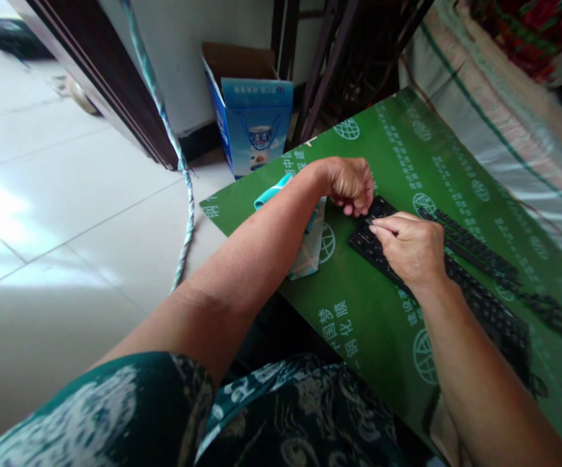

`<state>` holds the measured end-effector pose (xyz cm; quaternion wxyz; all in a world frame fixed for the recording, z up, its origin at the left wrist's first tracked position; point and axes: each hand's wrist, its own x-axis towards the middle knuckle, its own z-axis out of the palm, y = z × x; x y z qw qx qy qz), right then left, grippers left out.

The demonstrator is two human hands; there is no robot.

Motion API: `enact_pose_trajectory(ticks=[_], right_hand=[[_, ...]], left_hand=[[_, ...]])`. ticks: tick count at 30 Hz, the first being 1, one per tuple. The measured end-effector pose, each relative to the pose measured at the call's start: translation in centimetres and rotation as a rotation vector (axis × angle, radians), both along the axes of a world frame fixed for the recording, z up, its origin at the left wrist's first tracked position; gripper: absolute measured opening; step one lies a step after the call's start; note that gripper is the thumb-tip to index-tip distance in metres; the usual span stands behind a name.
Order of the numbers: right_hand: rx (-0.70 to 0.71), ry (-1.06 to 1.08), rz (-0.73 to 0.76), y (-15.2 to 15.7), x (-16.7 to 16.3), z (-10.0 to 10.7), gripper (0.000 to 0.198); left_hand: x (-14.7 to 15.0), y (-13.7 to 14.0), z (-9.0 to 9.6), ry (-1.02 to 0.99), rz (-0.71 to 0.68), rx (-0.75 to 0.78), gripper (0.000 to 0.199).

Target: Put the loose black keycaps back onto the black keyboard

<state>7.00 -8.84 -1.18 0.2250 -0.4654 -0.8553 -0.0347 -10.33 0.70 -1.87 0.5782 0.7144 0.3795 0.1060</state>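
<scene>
A black keyboard (487, 311) lies at a slant on a green-covered table (373, 311). My left hand (351, 185) is bent down at the keyboard's far left end, fingers curled together; whatever they hold, if anything, is hidden. Over the keyboard's left part is my right hand (414, 250), thumb and forefinger pinched; I cannot make out anything between them. Rows of small black pieces that look like keycaps (480, 250) lie on the table beyond the keyboard. Under my left forearm is a teal and pale cloth (307, 250), partly covered.
Past the table's far left edge stands an open blue carton (256, 123) on the tiled floor (67, 253). A cord wrapped in pale blue (188, 194) hangs left of the table. Dark metal legs (324, 71) rise behind, and a draped bed-like surface (494, 110) borders the right.
</scene>
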Motion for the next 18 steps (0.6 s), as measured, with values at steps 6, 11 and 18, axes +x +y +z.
enact_pose_trajectory(ticks=[6, 11, 18], right_hand=[[-0.032, -0.028, -0.021, 0.18, -0.08, 0.3, 0.013], [-0.043, -0.04, -0.015, 0.28, -0.11, 0.45, 0.014], [-0.05, -0.071, 0.014, 0.79, -0.08, 0.64, 0.013]], left_hand=[[-0.04, 0.04, -0.13, 0.012, 0.006, 0.011, 0.009], [0.02, 0.11, -0.2, 0.013, -0.003, 0.022, 0.011], [0.06, 0.18, -0.28, -0.016, 0.001, 0.012, 0.013]])
